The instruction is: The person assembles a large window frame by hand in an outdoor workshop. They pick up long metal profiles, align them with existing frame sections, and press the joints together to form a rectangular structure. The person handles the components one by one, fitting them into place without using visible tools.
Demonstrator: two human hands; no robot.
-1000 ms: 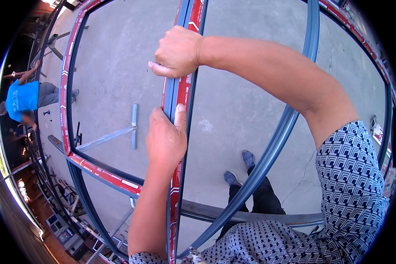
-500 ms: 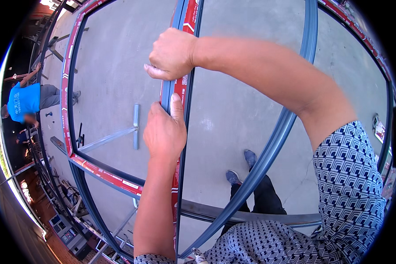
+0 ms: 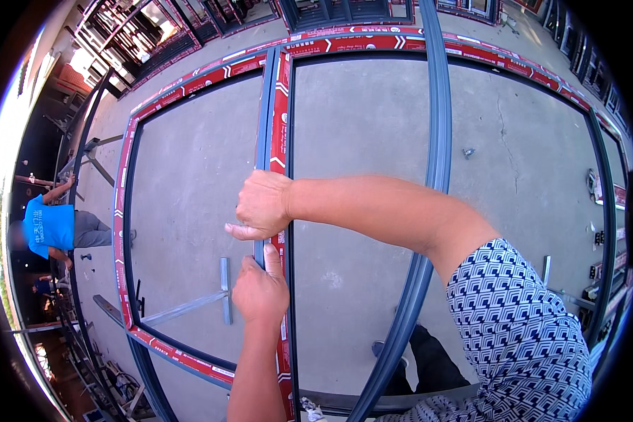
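Note:
A large window frame (image 3: 280, 133) with red printed protective tape lies before me, and a narrow blue-grey strip (image 3: 265, 119) runs along its long middle bar. My right hand (image 3: 260, 204) is closed over this bar, its knuckles up and its thumb pointing left. What its curled fingers press on beneath is hidden. Just nearer to me, my left hand (image 3: 260, 290) wraps the same bar, with its thumb laid along the top. The two hands almost touch. Right of them, a bare blue-grey bar (image 3: 437, 105) crosses the frame.
Under the frame, grey concrete floor (image 3: 359, 126) shows, with a T-shaped metal support (image 3: 226, 290) at the left. A person in a blue shirt (image 3: 51, 226) stands beyond the left edge. More frames (image 3: 344, 13) stand along the far side. My shoes and dark trousers (image 3: 429, 359) show below.
The view has tilted up, so the frame's far edge now shows and both hands sit lower in the picture. The gap between my hands has narrowed; both stay on the bar.

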